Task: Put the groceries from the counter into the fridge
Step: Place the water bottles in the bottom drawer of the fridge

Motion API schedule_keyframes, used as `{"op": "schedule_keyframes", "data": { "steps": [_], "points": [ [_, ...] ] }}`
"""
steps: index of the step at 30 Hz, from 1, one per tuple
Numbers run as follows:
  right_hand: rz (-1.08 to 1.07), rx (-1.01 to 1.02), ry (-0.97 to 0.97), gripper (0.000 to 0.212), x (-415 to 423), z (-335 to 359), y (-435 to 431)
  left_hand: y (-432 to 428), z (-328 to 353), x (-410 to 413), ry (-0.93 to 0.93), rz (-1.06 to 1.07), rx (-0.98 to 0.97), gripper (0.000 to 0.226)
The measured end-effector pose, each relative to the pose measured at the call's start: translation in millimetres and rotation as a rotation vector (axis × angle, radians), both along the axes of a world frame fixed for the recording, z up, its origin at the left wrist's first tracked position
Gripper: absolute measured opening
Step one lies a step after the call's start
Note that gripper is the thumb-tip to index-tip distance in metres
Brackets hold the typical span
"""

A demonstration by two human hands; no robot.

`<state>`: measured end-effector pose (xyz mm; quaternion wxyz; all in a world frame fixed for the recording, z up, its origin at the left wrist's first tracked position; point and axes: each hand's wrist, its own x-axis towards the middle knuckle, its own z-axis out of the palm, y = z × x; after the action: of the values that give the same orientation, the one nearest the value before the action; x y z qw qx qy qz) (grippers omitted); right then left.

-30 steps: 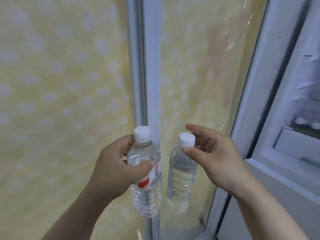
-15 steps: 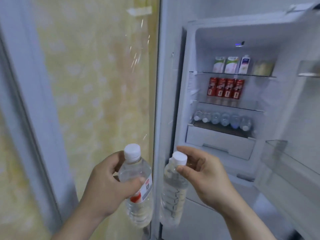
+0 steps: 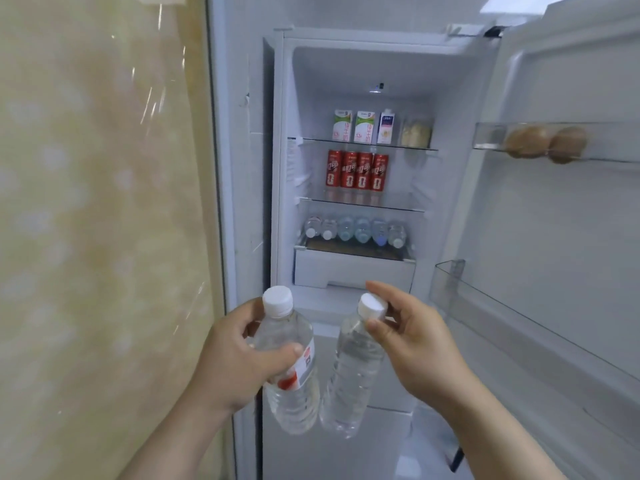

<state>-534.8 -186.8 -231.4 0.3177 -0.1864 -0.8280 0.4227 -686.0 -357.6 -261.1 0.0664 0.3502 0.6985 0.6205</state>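
Before the open fridge [image 3: 353, 64], under its white drawer [image 3: 353, 268], the left hand [image 3: 239, 355] clamps its fingers [image 3: 242, 318] round a labelled water bottle [image 3: 294, 375], while the right hand [image 3: 412, 344] pinches the cap [image 3: 372, 306] of a plain water bottle [image 3: 349, 382], the bottle bottoms seemingly touching, with the door bin [image 3: 450, 282] near at right.

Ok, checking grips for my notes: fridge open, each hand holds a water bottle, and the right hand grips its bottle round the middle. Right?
Not quite: the head view shows the right hand pinching its bottle by the white cap, not round the middle. The rest holds.
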Motion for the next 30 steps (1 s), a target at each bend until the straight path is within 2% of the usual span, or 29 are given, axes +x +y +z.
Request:
{"op": "schedule_keyframes", "data": {
  "steps": [2,6,13,21,25,30],
  "points": [
    [-0.032,0.004,-0.001,0.047,-3,-3,14,16,0,-5,0.0,-0.03,0.003,0.054],
    [-0.066,0.008,0.0,0.043,-16,-13,47,51,-3,-21,0.02,-0.038,-0.021,0.06],
    [-0.044,0.022,-0.013,0.046,-50,-20,111,120,-8,-55,0.036,-0.031,-0.062,0.052],
    [-0.043,0.065,-0.051,0.041,-85,-15,180,191,-11,-89,0.074,0.021,-0.062,0.069],
    [-0.039,0.056,-0.068,0.035,-97,-14,199,211,-8,-100,0.09,0.039,-0.035,0.053],
    [-0.043,0.015,-0.053,0.048,-113,-15,216,231,-4,-116,0.113,0.05,-0.046,0.058]
  ]
}}
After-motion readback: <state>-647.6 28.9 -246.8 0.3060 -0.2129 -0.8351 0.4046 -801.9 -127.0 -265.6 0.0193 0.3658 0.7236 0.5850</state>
